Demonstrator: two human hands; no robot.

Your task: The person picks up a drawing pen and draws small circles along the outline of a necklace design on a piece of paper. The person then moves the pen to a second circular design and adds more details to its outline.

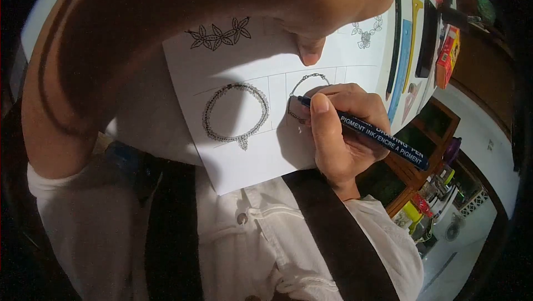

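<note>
My right hand [352, 134] is closed around a dark blue drawing pen [383, 139], its tip at a small, partly drawn oval chain [302, 81] on the white paper [255, 167]. Part of that oval is hidden by my fingers. A larger beaded ring with a pendant [236, 86] is drawn to its left. My left hand [333, 9] rests across the top of the sheet, thumb apart and touching the paper, holding nothing visible; its other fingers are partly hidden. Leafy outlines [222, 37] and a small floral drawing [364, 39] show near my left arm and hand.
Right of the sheet lie a black pencil [395, 45], a blue ruler [400, 70], a yellow tool [413, 34], a long black object [427, 40] and a red-yellow box [447, 58]. My lap is below the paper. Wooden furniture [430, 159] stands farther right.
</note>
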